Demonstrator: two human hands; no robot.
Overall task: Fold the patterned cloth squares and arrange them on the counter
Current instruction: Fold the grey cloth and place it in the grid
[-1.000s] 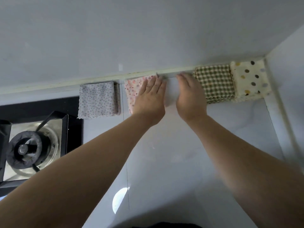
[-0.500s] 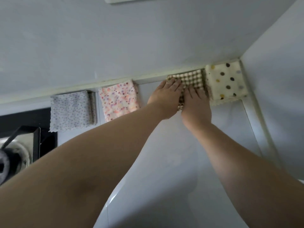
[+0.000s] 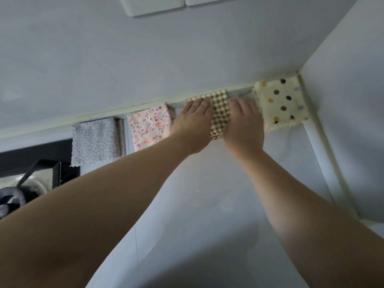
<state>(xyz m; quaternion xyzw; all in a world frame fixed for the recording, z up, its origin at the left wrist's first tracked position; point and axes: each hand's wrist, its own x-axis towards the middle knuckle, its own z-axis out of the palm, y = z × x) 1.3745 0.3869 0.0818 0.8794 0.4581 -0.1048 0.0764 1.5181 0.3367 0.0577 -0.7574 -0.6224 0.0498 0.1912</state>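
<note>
Several folded cloth squares lie in a row along the back wall of the white counter [image 3: 207,204]. From left: a grey dotted cloth [image 3: 94,141], a pink speckled cloth [image 3: 148,125], a green checked cloth [image 3: 220,113] and a cream polka-dot cloth [image 3: 280,102] in the corner. My left hand [image 3: 193,123] lies flat on the left part of the checked cloth. My right hand [image 3: 244,121] lies flat on its right part, fingers straight toward the wall. Most of the checked cloth is hidden beneath both hands.
A gas stove with a dark burner [image 3: 12,196] sits at the left edge. White wall plates [image 3: 155,5] hang high on the back wall. A side wall [image 3: 353,100] closes the counter on the right.
My left hand left the pink cloth and both hands moved right onto the checked cloth. The checked cloth has slid left, opening a gap beside the polka-dot cloth.
</note>
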